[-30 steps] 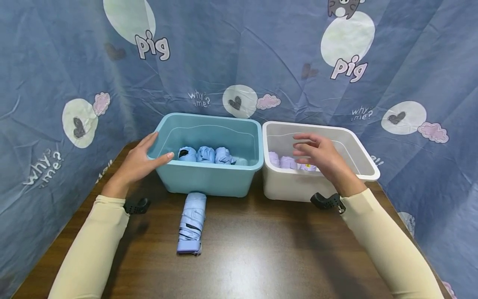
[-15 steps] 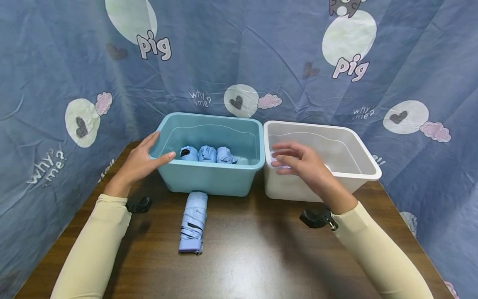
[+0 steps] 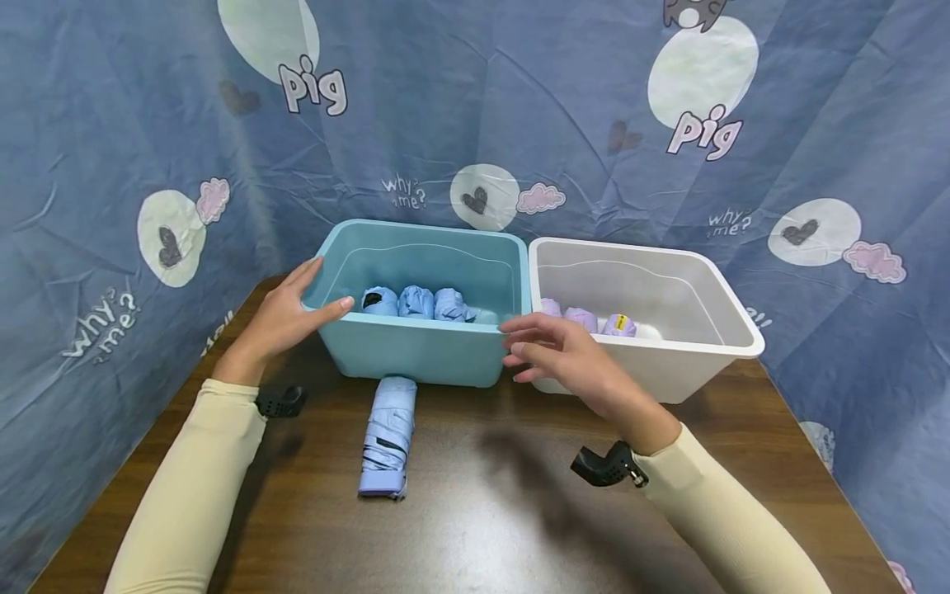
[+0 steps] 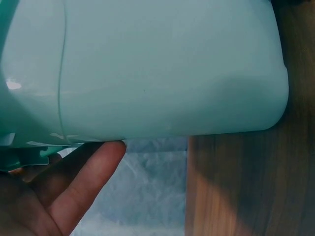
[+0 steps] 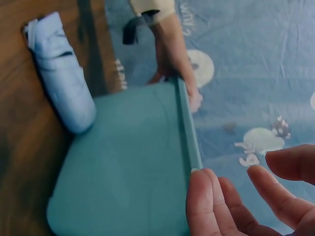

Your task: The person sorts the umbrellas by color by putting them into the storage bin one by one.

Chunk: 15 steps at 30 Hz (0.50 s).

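In the head view, my left hand (image 3: 278, 322) spans the left front corner of a teal bin (image 3: 404, 346), thumb over the front rim and fingers along the left side. Fairly straight fingers (image 4: 93, 182) touch the bin's outer wall in the left wrist view. My right hand (image 3: 567, 355) is held with loosely bent fingers, its fingertips right at the bin's right front corner, nothing in its grasp. Several blue bundled rolls (image 3: 416, 303) sit inside the bin. A folded light blue umbrella (image 3: 389, 433) lies in front of it, one end against the bin's base.
A white bin (image 3: 712, 351) stands just right of the teal one, with several lilac rolls (image 3: 581, 319) inside, one bearing a yellow label. Both bins stand on a dark wooden table (image 3: 460, 528). Behind them hangs a printed blue cloth (image 3: 416, 99).
My right hand has moved left and toward me, from over the white bin to the teal bin's right corner, uncovering the lilac rolls. My left hand stays on its corner.
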Available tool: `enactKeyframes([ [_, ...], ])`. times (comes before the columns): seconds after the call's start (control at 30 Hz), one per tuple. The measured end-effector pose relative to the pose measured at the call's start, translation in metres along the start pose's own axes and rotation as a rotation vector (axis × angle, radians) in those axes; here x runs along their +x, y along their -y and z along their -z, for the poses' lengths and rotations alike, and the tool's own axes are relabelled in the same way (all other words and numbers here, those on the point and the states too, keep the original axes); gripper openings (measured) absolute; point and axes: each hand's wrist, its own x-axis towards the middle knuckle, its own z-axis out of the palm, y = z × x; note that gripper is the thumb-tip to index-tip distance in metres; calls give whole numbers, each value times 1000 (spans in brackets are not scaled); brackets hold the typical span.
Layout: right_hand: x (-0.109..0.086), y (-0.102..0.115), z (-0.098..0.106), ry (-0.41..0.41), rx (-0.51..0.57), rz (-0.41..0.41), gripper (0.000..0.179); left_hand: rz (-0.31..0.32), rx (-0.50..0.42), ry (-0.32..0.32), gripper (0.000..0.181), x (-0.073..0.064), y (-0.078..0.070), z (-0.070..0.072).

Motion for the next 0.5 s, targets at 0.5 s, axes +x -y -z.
enactKeyframes([
  [0.5, 17, -33, -47, 125, 61, -11, 36, -29, -11, -6, 98, -3, 1, 1],
])
